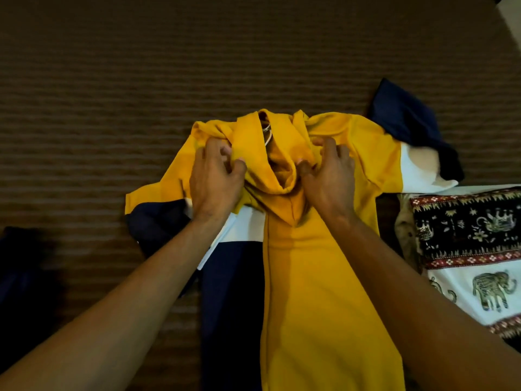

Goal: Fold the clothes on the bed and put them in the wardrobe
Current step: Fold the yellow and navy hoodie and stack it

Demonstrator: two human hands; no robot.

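A yellow hoodie (307, 277) with navy and white panels lay spread on the bed (112, 108), whose brown ribbed cover filled most of the view. Its hood (270, 153) was bunched up at the far end, with a pale drawstring (267, 134) showing inside the opening.

The left hand (215, 179) had its fingers curled into the yellow cloth at the left side of the hood, pinching a fold between thumb and fingertips. The right hand (328, 172) gripped the right side of the hood the same way, fingers bent down into the fabric. Both forearms reached across the body of the hoodie and covered part of it.

To the right, just beside the hoodie, lay a patterned cloth (473, 249) with elephants printed on dark and white bands; its near edge touched or nearly touched the garment's side. Behind the right shoulder of the hoodie, a navy sleeve (406, 119) stuck out across the bed, with a white band below it. At the far left edge a dark garment (19, 266) sat in shadow, well apart from the hoodie; what kind it was could not be told.
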